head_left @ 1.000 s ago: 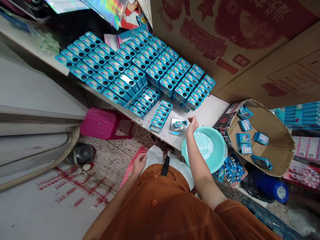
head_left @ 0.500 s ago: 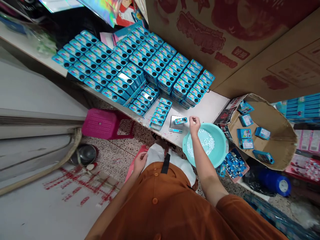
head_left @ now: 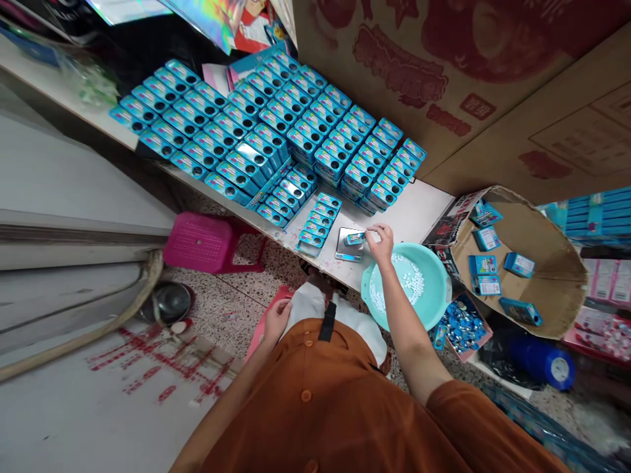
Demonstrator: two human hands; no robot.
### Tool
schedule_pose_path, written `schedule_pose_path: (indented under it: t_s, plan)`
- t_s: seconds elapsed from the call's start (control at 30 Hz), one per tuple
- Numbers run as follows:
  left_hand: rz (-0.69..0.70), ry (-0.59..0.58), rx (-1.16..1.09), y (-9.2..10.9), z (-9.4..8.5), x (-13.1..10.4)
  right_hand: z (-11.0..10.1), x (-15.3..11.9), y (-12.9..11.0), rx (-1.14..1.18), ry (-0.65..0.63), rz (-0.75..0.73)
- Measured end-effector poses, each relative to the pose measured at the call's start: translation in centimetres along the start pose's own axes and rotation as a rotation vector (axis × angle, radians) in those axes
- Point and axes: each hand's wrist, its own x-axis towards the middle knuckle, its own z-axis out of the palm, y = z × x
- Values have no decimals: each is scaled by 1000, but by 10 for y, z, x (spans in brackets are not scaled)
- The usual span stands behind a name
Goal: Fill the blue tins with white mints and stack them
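Note:
On a small scale [head_left: 349,257] with a metal top lies a small blue box [head_left: 353,239] with a printed label. My right hand [head_left: 382,243] is at the right end of this box, thumb and fingertips pinched together over it. What sits between the fingertips is too small to make out. Below my right wrist stands a turquoise basin [head_left: 434,276] with many small white pellets [head_left: 415,284]. My left hand [head_left: 277,318] rests by my left thigh, fingers loosely extended, with nothing in it. A short row of matching blue boxes [head_left: 321,219] lies left of the scale.
Many stacked blue boxes [head_left: 217,141] cover the table's back and left. A cut-open carton [head_left: 547,263] with several blue packs stands right of the basin, above a box of shiny blue pieces [head_left: 463,326]. A pink stool [head_left: 197,243] is at left; large cartons [head_left: 394,72] rise behind.
My right hand has moved left, from above the basin's edge to the right end of the blue box on the scale. The left hand stays where it was.

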Motion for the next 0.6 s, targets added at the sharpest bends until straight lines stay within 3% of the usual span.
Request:
schedule_pose_path:
  t_s: [0.2,0.4,0.6]
  plan:
    - [11,-12,5,-1,1,3,3,-2,-6,-42,-72,-38]
    - [8,-22,31,5,1,3,19,-5,-7,-45,-106,46]
    - [12,-18,52,10,2,4,8,-14,2,22,-10,107]
